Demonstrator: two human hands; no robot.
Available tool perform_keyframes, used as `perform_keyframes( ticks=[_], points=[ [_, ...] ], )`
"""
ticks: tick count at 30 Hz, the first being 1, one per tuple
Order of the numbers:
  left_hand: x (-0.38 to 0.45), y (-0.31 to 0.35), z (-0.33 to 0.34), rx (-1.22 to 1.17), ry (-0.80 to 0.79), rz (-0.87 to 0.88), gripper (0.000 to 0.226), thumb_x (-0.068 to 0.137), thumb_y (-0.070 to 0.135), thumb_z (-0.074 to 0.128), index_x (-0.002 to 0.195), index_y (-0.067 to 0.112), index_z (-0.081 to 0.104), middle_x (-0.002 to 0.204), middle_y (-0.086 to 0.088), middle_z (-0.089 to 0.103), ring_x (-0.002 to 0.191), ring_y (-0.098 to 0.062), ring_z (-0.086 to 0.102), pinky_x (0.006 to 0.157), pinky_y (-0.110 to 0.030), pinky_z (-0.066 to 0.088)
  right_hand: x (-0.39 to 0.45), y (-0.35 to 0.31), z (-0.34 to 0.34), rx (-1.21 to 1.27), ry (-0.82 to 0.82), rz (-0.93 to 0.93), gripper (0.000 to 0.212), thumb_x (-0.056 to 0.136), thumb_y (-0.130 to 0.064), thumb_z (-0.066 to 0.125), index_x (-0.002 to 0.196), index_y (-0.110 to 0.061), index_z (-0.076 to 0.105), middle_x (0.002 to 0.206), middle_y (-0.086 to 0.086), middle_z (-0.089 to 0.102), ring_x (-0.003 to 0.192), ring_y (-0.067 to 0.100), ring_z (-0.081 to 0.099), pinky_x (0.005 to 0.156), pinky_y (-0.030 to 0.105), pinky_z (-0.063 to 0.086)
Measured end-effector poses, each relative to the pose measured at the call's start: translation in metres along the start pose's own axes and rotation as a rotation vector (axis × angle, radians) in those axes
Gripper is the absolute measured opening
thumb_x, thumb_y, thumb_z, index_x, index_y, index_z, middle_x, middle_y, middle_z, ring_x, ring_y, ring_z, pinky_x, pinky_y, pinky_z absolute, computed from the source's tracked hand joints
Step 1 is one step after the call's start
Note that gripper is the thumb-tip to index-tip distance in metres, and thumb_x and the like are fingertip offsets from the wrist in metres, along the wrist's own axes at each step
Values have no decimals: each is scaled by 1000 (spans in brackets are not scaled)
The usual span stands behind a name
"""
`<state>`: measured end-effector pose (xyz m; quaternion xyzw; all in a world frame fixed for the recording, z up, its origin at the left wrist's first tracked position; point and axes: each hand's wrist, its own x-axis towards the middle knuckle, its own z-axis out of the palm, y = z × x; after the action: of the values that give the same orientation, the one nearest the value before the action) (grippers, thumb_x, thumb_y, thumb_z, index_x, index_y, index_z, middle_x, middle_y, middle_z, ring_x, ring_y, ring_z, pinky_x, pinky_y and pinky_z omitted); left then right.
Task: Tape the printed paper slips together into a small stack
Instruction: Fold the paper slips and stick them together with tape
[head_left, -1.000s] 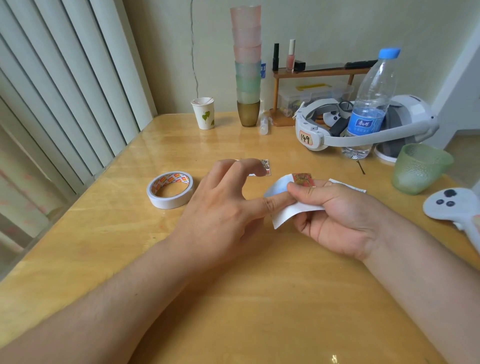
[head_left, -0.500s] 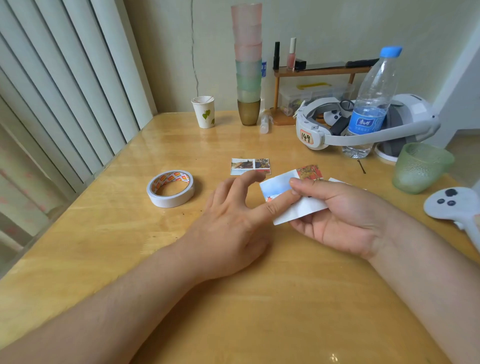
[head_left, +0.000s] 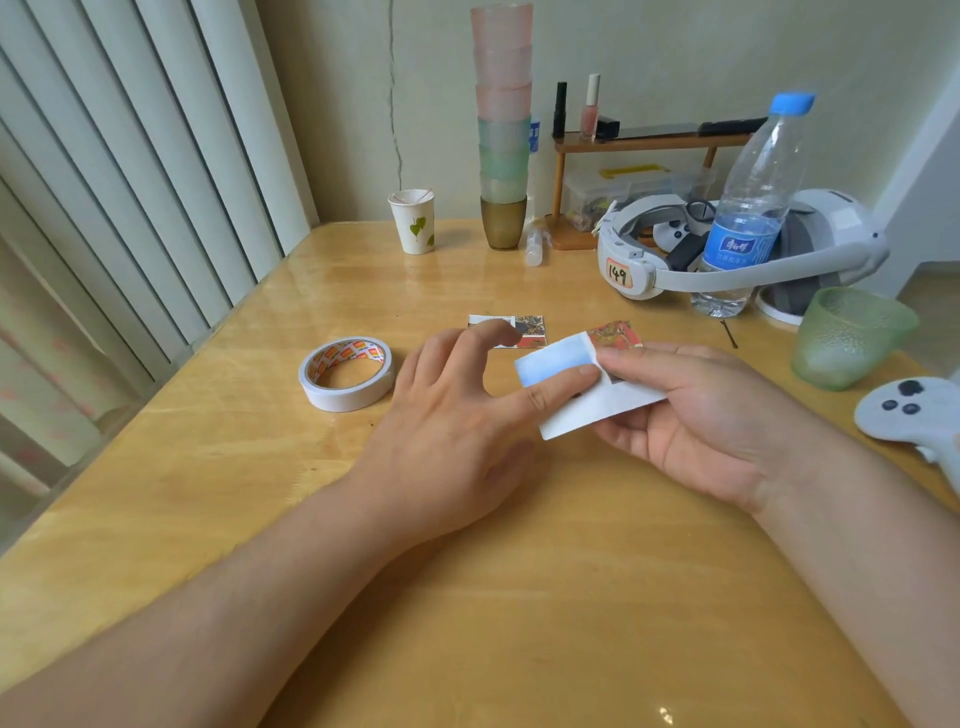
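Paper slips (head_left: 582, 384), held just above the counter (head_left: 519, 597), sit in the right hand (head_left: 696, 421), fingers curled beneath and thumb on top. Their print is largely hidden: only a blue patch, a white underside and a red corner past the thumb show. Left hand (head_left: 457, 431) lies close beside, thumb tip pressing the blue face, other fingers spread and raised, gripping nothing. Beyond the left fingertips, a further printed slip (head_left: 522, 331) lies flat on the counter, partly covered by the index finger. Left of that hand, apart from it, rests a tape roll (head_left: 345, 372). Right of the right hand, a white controller (head_left: 904, 410) is cut by the frame edge; a green tumbler (head_left: 852, 338) shows no discernible contents. Farther off, a water bottle (head_left: 748, 208) stands nearly drained, fronting a headset (head_left: 727, 249). A paper cup (head_left: 413, 221) and stacked cups (head_left: 503, 124) stand farthest; their interiors cannot be seen.
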<state>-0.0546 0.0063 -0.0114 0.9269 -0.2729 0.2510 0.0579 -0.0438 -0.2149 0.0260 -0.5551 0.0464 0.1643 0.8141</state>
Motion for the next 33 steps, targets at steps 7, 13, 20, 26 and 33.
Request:
perform_keyframes(
  ticks=[7,13,20,26,33],
  points=[
    [1,-4,-2,-8,-14,22,66,91,40,56,154,53,40,152,-8,37,129,-38,41,104,-52,42,2,2,-4,-146,-33,-12,31,75,-11,75,105,-8,76,95,8,77,77,14,71,64,24,58],
    [2,-5,-4,-40,-2,32,64,91,35,56,151,53,45,152,-7,38,129,-38,41,103,-55,43,2,2,-5,-137,-24,-12,22,91,1,65,110,-6,74,93,9,76,77,14,71,63,24,58],
    [1,-3,-3,-82,15,61,64,91,34,59,152,52,46,152,-7,38,129,-38,42,101,-56,44,1,4,0,-188,36,-62,23,92,5,63,105,-9,76,95,9,77,82,16,71,67,27,57],
    [-2,1,2,-234,-53,17,76,88,29,64,153,57,38,149,-1,35,130,-31,39,110,-48,39,0,5,4,-221,64,-104,28,90,8,59,105,-8,76,99,12,77,85,18,71,78,33,53],
    [-5,2,9,-888,-251,-138,77,85,34,75,146,66,41,147,13,31,145,-19,29,128,-47,20,0,3,6,-111,34,-70,25,92,6,58,103,-10,73,92,8,78,81,16,70,73,31,48]
  ],
)
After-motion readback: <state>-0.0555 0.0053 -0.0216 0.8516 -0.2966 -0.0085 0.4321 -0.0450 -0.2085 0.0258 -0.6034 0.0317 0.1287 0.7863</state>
